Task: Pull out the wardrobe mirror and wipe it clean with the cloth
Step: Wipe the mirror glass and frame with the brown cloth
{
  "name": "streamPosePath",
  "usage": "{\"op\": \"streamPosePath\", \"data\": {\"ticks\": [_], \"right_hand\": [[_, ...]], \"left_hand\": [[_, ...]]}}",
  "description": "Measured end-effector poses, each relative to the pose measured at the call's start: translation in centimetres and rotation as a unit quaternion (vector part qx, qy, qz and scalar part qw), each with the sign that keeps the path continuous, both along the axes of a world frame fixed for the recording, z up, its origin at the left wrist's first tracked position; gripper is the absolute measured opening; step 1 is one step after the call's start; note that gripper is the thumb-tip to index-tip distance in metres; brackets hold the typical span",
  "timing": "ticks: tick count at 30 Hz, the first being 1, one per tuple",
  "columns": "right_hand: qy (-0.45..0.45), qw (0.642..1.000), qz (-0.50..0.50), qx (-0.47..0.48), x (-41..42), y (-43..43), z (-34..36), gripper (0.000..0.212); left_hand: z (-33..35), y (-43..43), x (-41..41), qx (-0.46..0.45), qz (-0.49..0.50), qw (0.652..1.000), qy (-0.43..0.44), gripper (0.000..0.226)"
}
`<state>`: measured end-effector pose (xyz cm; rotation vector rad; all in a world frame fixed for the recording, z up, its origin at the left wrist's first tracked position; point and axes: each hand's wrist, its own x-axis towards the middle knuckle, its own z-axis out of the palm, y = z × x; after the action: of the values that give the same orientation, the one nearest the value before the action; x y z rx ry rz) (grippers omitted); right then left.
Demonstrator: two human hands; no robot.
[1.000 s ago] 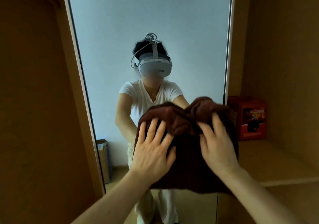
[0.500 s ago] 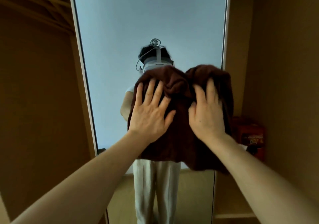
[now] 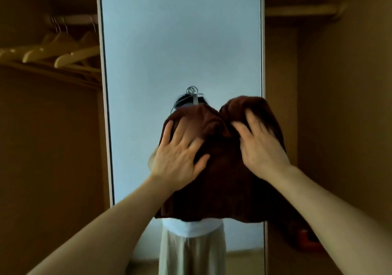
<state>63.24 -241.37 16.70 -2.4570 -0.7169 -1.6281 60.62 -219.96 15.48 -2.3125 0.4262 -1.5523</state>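
At the far left, a row of pale wooden coat hangers (image 3: 63, 55) hangs from a light-coloured rail (image 3: 72, 19) inside the brown wooden wardrobe (image 3: 42, 147). Just beside them stands the tall rectangular mirror with its thin white frame (image 3: 180, 41), upright and facing the camera. Its glass reflects a pale blue-grey wall. The left hand (image 3: 178, 160) lies flat on the left half of a dark brown towelling cloth (image 3: 222, 185), fingers straight and spread wide, palm pressing the fabric against the glass and gripping nothing. The cloth covers the middle of the mirror, bunched into two humps along its top edge and hanging loose below. Its right side reaches past the mirror's right frame. Above the cloth the mirror shows the top of the person's reflected head with a headset strap, and below it light trousers. The right hand (image 3: 258, 147) rests on the right hump, its fingers spread and only slightly bent, blurred at the tips, pressing rather than clutching. At the lower right, in shadow, sits a small red box (image 3: 305, 237).
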Motion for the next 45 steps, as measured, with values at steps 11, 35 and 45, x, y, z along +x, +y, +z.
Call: {"op": "streamPosePath", "data": {"ticks": [11, 35, 45], "right_hand": [[-0.044, 0.994, 0.033, 0.1, 0.7, 2.7, 6.0, 0.055], [-0.129, 0.984, 0.067, 0.099, 2.4, 3.9, 15.4, 0.053], [-0.122, 0.989, 0.015, 0.079, 2.2, 4.1, 7.6, 0.053]], "left_hand": [[5.8, -1.5, 0.9, -0.047, 0.036, 0.996, -0.061, 0.071], [14.3, -0.7, 0.6, -0.103, -0.032, 0.989, -0.1, 0.057], [8.3, -0.3, 1.4, -0.065, -0.013, 0.991, -0.114, 0.055]]}}
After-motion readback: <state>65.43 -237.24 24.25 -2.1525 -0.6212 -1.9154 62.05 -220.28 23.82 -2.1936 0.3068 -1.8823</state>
